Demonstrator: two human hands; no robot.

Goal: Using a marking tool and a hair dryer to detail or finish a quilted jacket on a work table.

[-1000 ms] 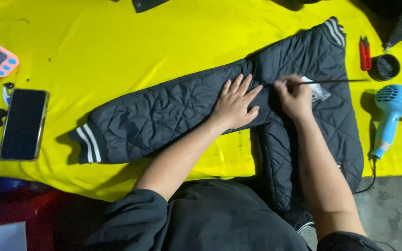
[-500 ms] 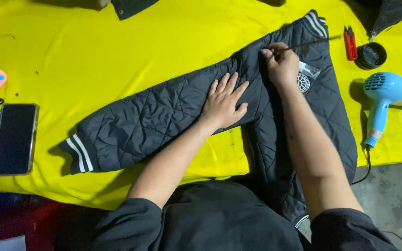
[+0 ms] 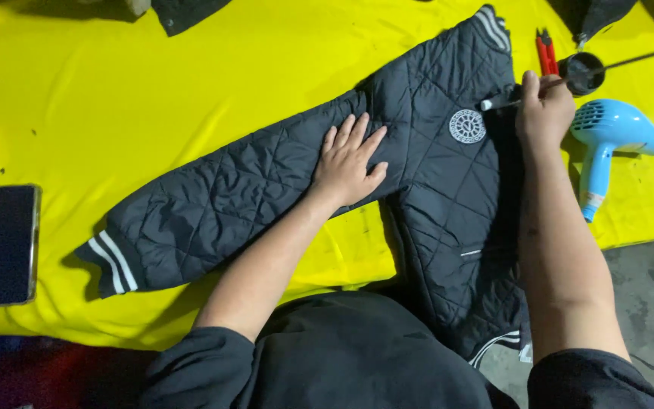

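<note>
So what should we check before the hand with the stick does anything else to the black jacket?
1. Left hand flat on the black quilted jacket, pinning it: ok.
2. Right hand gripping the thin stick: ok.
3. The stick's tip reaching the small black dish: cannot tell, the far end runs out of view.
4. Round white badge uncovered and easy to see: ok.
5. Blue hair dryer lying off the jacket, on the yellow cloth: ok.
6. Phone away from both hands: ok.
</note>
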